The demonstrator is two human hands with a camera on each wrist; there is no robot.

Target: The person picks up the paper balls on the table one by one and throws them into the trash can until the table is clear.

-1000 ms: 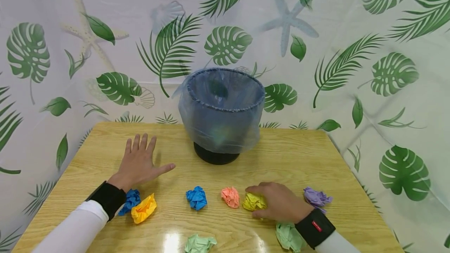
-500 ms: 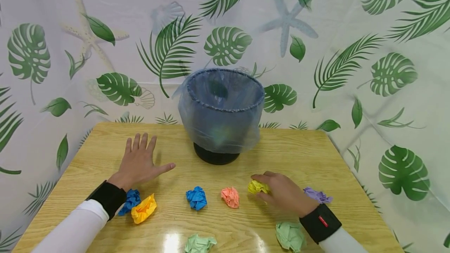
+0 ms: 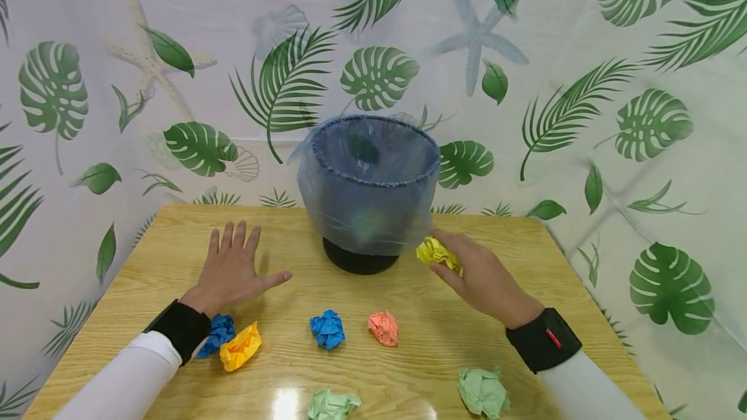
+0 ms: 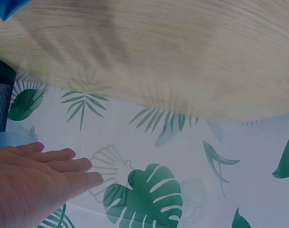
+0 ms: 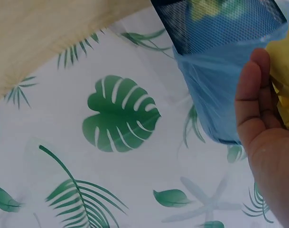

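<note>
My right hand (image 3: 490,277) pinches a yellow crumpled paper ball (image 3: 439,255) between thumb and fingers, just right of the wastebasket's lower part in the head view. At the right edge of the right wrist view, the same yellow paper (image 5: 284,71) shows beside curled fingers (image 5: 251,95). The wastebasket (image 3: 367,212) is dark mesh with a translucent blue liner folded over its rim. On the left, my left hand (image 3: 227,277) is spread with straight fingers and holds nothing. A blue paper ball (image 3: 217,336) and an orange one (image 3: 240,347) lie by its wrist.
Another blue ball (image 3: 328,329) and a salmon one (image 3: 383,328) lie mid-table. Two pale green balls (image 3: 332,404) (image 3: 483,393) sit nearer the front. A leaf-patterned curtain (image 3: 560,115) hangs behind the wooden table (image 3: 280,303). Yellow and green shapes show through the basket's mesh (image 5: 220,23).
My right hand has lifted the yellow paper ball off the table and carried it up toward the wastebasket. The purple ball is now hidden behind the right hand and wrist. My left hand has stayed still.
</note>
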